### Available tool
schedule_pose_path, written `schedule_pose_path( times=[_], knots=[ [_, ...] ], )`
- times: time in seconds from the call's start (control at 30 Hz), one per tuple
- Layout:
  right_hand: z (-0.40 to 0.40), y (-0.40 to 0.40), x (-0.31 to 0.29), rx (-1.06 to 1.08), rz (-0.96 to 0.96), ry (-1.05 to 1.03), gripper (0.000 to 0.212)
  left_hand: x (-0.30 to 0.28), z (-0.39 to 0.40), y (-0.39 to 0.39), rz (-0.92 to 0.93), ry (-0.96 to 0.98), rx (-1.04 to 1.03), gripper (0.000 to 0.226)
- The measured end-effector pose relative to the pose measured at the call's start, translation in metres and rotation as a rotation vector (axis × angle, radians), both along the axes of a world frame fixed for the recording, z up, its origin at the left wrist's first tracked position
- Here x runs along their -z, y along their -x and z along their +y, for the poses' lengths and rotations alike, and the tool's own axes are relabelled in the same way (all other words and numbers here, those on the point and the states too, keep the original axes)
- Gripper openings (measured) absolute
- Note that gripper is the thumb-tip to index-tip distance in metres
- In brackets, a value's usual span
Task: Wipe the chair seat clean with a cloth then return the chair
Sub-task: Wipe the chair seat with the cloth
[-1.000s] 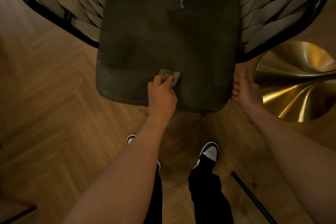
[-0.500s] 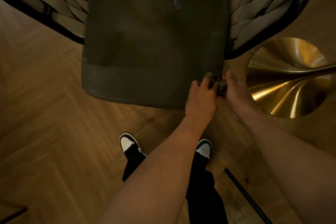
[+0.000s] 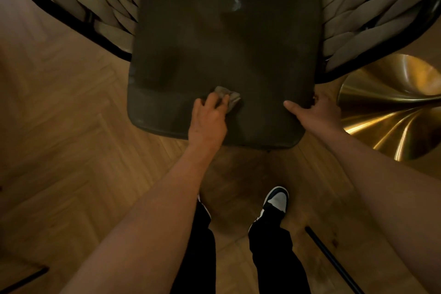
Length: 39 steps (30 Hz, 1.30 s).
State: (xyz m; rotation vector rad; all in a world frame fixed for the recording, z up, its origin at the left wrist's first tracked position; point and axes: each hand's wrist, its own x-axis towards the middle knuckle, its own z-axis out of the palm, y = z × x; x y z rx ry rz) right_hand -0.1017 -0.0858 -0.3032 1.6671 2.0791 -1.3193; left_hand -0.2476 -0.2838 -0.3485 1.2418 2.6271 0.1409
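A dark chair seat (image 3: 226, 55) is seen from above, flanked on the left and right by woven beige straps (image 3: 105, 2) on a black frame. A crumpled grey cloth (image 3: 228, 97) is pressed onto the near part of the seat by the left hand (image 3: 207, 119), whose fingers are curled over it. The seat's near right corner is gripped by the right hand (image 3: 315, 112), thumb laid on top. A brass base (image 3: 393, 107) stands at the right on the herringbone wood floor (image 3: 59, 138). Black trousers and a black-and-white shoe (image 3: 274, 205) are seen nearest.
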Motion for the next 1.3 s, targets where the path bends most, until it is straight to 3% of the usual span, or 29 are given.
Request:
schedule_pose_path(
  times=[0.53, 0.67, 0.8, 1.07, 1.2, 1.3],
  knots=[
    [-0.002, 0.0, 0.012, 0.067, -0.036, -0.039, 0.085, -0.016, -0.108, 0.125, 0.098, 0.014, -0.386, 0.039],
    [-0.001, 0.002, 0.012, 0.08, -0.043, -0.032, 0.086, -0.021, -0.116, 0.143, 0.039, -0.026, -0.546, 0.035],
    [-0.002, -0.001, 0.007, 0.085, -0.035, 0.015, 0.077, -0.02, -0.108, 0.139, -0.08, -0.085, -0.544, 0.039],
    [-0.003, -0.007, -0.009, 0.182, 0.021, 0.054, 0.06, -0.021, -0.083, 0.115, -0.029, -0.079, -0.417, 0.04],
    [0.016, -0.025, 0.026, 0.291, 0.054, 0.092, 0.109, -0.015, -0.045, 0.071, -0.054, -0.144, -0.274, 0.043],
    [0.021, -0.028, 0.029, 0.332, 0.055, 0.123, 0.112, -0.008, -0.005, 0.031, -0.11, -0.131, -0.216, 0.047]
  ],
)
